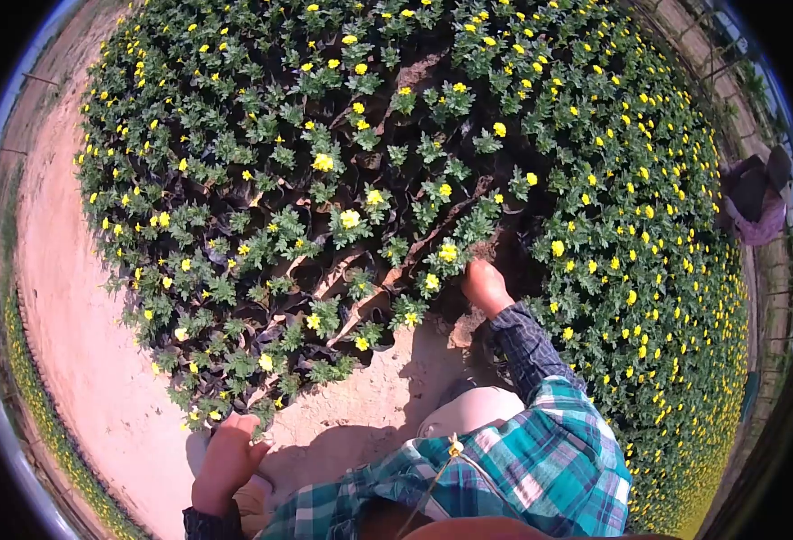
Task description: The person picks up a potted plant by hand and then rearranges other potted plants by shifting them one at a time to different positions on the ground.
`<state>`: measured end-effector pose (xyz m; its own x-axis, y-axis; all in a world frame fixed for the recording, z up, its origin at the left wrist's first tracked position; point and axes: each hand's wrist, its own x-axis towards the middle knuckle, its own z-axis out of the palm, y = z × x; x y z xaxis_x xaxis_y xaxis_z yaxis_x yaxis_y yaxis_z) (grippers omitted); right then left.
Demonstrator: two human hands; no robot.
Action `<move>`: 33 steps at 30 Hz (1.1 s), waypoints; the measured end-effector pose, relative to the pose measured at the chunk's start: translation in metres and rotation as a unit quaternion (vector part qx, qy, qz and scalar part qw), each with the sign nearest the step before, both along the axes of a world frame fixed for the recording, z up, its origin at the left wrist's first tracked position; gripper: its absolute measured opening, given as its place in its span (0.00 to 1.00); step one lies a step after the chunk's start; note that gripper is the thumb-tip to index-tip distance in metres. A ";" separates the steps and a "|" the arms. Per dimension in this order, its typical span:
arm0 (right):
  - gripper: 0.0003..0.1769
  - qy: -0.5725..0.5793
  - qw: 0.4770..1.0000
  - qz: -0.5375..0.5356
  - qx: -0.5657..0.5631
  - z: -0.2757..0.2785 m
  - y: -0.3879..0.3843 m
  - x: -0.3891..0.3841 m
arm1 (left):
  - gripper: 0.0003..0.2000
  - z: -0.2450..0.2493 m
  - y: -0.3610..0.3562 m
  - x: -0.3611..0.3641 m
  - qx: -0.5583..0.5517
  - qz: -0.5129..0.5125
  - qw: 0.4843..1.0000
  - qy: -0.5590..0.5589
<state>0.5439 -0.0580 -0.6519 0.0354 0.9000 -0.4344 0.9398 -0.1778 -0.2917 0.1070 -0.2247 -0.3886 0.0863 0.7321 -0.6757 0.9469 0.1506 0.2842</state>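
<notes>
Left hand [225,461] flat on sandy ground [81,360], fingers stretched, gripping nothing. Just beyond its fingertips: black grow bags [261,315], each holding yellow-flowered seedlings [350,219] (far too many to count). Right hand [485,284] among the bags, fingertips buried in foliage, grip unreadable. Far right of fingers: one other person [756,193], partly cut off.

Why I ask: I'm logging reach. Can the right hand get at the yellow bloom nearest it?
Probably yes: the right hand is in among the plants, the bloom close beside it with only leaves between.

An outdoor plant nursery; potted yellow-flowered seedlings [351,216] massed on sandy ground [81,360].
</notes>
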 end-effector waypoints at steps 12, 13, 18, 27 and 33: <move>0.23 0.110 0.986 0.087 0.085 -0.071 0.038 0.077 | 0.19 -0.008 0.010 0.000 0.025 0.031 0.999 -0.035; 0.23 0.104 0.987 0.103 0.072 -0.086 0.037 0.088 | 0.19 -0.009 0.014 0.001 -0.002 0.039 0.999 -0.026; 0.26 0.050 0.983 0.155 0.087 -0.092 0.036 0.101 | 0.17 -0.021 0.019 -0.017 -0.010 0.089 0.996 -0.019; 0.18 0.013 0.957 0.259 0.131 -0.064 0.050 0.064 | 0.12 -0.038 -0.013 0.019 0.090 0.462 0.829 -0.301; 0.24 0.012 0.981 0.191 0.006 -0.052 0.062 0.050 | 0.10 0.074 -0.016 0.049 0.185 0.490 0.833 -0.180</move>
<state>0.5942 0.0035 -0.7039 -0.3168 0.8501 -0.4206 0.9297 0.1905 -0.3152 0.1561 -0.2406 -0.3145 -0.5269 0.7223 -0.4479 0.2646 0.6403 0.7212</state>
